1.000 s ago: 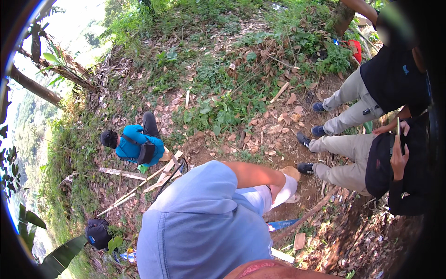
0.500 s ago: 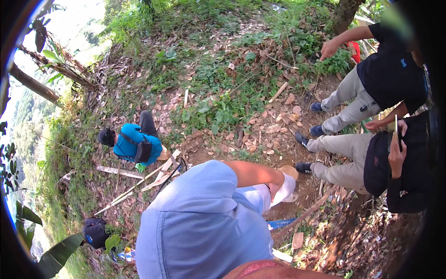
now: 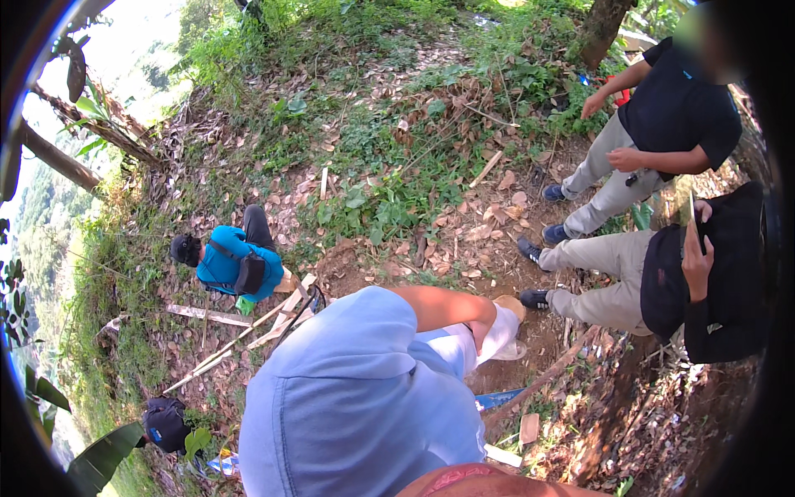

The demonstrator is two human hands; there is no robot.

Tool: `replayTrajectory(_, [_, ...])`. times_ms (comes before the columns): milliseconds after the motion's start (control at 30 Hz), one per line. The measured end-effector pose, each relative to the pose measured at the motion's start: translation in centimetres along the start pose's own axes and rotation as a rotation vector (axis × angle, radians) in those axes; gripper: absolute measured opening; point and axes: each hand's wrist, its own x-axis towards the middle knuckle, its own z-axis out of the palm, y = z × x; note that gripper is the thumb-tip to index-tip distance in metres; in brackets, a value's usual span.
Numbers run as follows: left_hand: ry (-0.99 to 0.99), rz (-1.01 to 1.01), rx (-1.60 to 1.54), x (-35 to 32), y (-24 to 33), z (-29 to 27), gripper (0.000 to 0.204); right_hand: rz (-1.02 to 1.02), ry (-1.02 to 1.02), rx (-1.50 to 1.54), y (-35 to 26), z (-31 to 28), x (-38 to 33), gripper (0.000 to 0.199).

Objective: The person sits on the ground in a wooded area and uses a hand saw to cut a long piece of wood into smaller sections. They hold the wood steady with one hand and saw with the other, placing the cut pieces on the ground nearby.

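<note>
My left arm in a light blue sleeve bends down, and my left hand (image 3: 480, 330) rests against pale, whitish cloth (image 3: 497, 338) below my shirt (image 3: 356, 398). Its fingers are mostly hidden, so their grip does not show, nor does anything held. Tan footwear (image 3: 511, 307) shows just beyond the pale cloth. A long blue object (image 3: 499, 398) lies on the ground near my hand, partly covered by my shirt. My right hand is outside the picture.
Two people, one in a dark shirt (image 3: 687, 108) and one holding a flat device (image 3: 692, 224), stand at right. A person in teal (image 3: 247, 263) is beside wooden strips (image 3: 281, 319) at left. A black backpack (image 3: 166, 424) lies lower left; a branch (image 3: 546, 374) crosses the ground at right.
The dark-shirted person has brought one forearm up across the waist. The view has shifted a little. My left hand keeps nearly the same place beside the pale cloth.
</note>
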Motion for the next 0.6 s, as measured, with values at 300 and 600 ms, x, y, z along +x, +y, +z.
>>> replayTrajectory(300, [-0.569, -0.278, -0.201, 0.3, 2.0, -3.5, 0.079, 0.188, 0.109, 0.182, 6.2, 1.1, -6.2, 0.041])
replayTrajectory(600, [-0.836, -0.634, -0.043, 1.5, 6.2, -4.3, 0.119, 0.741, -0.056, 0.438, 22.2, 29.0, -27.5, 0.041])
